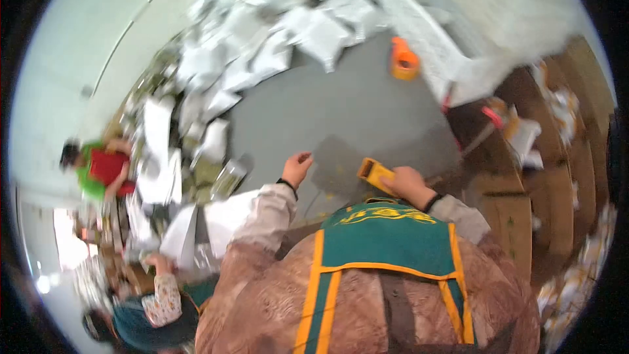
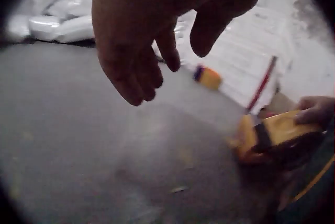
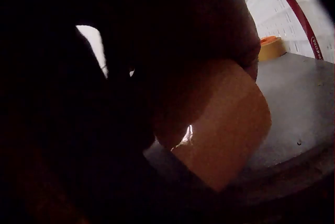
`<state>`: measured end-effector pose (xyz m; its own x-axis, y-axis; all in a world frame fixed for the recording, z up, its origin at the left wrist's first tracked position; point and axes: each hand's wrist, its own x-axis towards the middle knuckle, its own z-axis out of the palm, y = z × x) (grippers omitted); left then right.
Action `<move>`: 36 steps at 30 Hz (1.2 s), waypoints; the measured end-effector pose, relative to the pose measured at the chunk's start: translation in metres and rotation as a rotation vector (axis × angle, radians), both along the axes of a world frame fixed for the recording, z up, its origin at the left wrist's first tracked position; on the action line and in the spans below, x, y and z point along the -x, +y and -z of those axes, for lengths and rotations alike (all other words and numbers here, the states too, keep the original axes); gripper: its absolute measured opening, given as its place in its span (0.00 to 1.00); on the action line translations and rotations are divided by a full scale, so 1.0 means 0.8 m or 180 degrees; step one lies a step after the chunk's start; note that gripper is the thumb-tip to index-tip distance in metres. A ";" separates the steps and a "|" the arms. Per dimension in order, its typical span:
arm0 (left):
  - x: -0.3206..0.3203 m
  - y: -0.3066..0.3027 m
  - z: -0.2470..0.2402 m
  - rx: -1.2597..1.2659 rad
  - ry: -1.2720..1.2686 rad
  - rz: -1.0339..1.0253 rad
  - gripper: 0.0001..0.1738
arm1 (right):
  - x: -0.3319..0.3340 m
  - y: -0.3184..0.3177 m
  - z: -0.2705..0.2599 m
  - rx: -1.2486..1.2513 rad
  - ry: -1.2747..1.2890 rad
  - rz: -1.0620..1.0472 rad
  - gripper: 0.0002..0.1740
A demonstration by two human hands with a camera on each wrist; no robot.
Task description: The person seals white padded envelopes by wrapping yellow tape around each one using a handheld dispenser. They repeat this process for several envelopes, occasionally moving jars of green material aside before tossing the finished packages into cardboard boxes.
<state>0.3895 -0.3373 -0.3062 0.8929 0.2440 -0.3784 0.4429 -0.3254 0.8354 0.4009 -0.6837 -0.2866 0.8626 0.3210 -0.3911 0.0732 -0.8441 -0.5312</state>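
Note:
My right hand (image 1: 411,187) grips a yellow tape dispenser (image 1: 375,174) low over the grey tabletop (image 1: 314,105), near its front edge. In the left wrist view the dispenser (image 2: 280,132) shows a black band across its yellow body. Seen from the right wrist, a tan tape roll (image 3: 225,124) fills the middle, and much of the hand is in deep shadow. My left hand (image 1: 298,169) hovers over the table to the left, holding nothing. Its fingers (image 2: 137,85) hang loosely, bent downward, with the thumb apart from them.
White plastic parcels (image 1: 262,46) pile along the table's back and left. An orange tape roll (image 1: 405,62) lies at the back right, beside a white woven sack (image 1: 426,33). Cardboard boxes (image 1: 504,223) stand to the right. Two other people (image 1: 98,170) are at the left.

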 end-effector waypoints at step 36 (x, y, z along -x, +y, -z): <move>-0.070 0.403 0.053 0.1351 -0.0594 -0.3139 0.20 | -0.019 0.109 -0.040 0.0843 -0.0018 0.0047 0.34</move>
<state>0.4456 -0.0145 -0.3488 0.4280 0.7659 -0.4797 0.2056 0.4344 0.8770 0.4165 -0.5966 -0.2545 0.8688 0.1955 -0.4550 0.0623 -0.9546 -0.2912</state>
